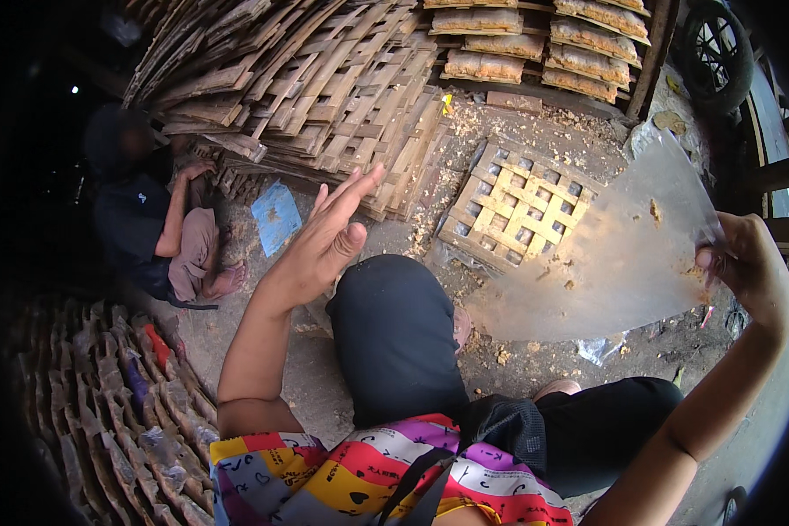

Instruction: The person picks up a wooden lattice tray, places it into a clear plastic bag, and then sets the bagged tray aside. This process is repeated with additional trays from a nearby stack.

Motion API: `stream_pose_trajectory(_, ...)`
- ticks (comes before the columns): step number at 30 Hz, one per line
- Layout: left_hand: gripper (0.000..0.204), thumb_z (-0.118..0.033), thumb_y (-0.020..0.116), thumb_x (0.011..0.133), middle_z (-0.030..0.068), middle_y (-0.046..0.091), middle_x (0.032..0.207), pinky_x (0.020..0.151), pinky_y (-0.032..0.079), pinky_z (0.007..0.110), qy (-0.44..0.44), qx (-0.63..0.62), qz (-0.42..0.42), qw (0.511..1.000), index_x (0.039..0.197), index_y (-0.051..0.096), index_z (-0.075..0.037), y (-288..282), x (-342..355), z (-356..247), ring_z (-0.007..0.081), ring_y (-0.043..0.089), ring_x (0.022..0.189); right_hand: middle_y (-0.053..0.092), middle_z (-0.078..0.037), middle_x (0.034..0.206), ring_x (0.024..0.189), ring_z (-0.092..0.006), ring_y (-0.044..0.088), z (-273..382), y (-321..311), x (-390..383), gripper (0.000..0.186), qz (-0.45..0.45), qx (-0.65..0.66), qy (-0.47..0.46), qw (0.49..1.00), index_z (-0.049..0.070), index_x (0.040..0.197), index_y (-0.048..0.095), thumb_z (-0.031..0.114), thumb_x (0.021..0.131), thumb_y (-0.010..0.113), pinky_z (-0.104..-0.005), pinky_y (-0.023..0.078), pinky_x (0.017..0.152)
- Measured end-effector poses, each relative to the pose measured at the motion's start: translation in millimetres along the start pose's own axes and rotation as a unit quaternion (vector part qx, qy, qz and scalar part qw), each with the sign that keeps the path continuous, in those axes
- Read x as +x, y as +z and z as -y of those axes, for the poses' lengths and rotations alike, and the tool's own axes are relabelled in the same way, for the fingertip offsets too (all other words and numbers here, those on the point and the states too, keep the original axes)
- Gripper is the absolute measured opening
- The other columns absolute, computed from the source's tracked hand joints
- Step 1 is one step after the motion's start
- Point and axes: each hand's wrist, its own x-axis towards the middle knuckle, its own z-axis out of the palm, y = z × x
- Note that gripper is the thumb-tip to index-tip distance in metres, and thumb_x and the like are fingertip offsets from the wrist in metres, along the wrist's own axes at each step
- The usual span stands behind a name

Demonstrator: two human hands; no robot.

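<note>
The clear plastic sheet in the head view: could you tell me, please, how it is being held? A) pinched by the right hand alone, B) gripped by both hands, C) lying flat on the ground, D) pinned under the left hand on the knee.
A: the right hand pinches the crumb-flecked clear plastic sheet at its right edge, while the left hand is raised open and empty, well apart from it.

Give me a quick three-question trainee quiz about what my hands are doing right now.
1. True or false: the right hand pinches a clear plastic sheet by its edge.
2. The left hand is: A) gripping a wooden rack, B) open and empty, C) holding a bag.
3. What lies on the ground beyond the sheet?

Key: 1 true. 2 B. 3 A small wooden lattice rack.
</note>
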Motion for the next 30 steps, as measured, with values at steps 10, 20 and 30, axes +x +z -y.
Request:
stream_pose_trajectory(10, 0.103, -0.055, 0.069, 0.083, 0.0302, 0.028, 0.151, 0.115, 0.026, 0.043, 0.207, -0.126, 0.109, 0.964, 0.151, 0.018, 0.002, 40.3, 87.7, -67.6, 0.0397, 0.027, 0.143, 0.064, -0.011, 0.081, 0.074, -0.0157, 0.058, -1.9, 15.1, -7.7, 0.033, -0.097, 0.089, -0.177, 0.975, -0.003, 0.079, 0.063, 0.027, 0.080, 0.076, -0.0322, 0.045, 0.066)
stream_pose_trajectory(20, 0.061, -0.040, 0.073, 0.086, 0.0152, 0.066, 0.099, 0.087, 0.052, 0.030, 0.238, -0.364, 0.167, 0.885, 0.120, 0.051, 0.005, 27.3, 186.3, -160.9, 0.0190, 0.065, 0.097, 0.057, 0.000, 0.074, 0.067, -0.0090, 0.050, 13.2, -8.7, 12.3, 0.025, -0.041, 0.212, -0.252, 0.943, 0.001, 0.077, 0.062, 0.025, 0.076, 0.070, -0.0253, 0.038, 0.060)
stream_pose_trajectory(30, 0.028, -0.023, 0.061, 0.096, 0.0112, 0.065, 0.095, 0.062, 0.061, 0.029, 0.259, -0.333, 0.230, 0.877, 0.104, 0.058, 0.005, 32.8, 193.9, -174.0, 0.0178, 0.069, 0.077, 0.063, -0.002, 0.083, 0.084, -0.0097, 0.060, 41.2, 2.6, 27.8, 0.046, -0.094, 0.209, -0.181, 0.956, -0.001, 0.095, 0.062, 0.038, 0.080, 0.079, -0.0265, 0.048, 0.075)
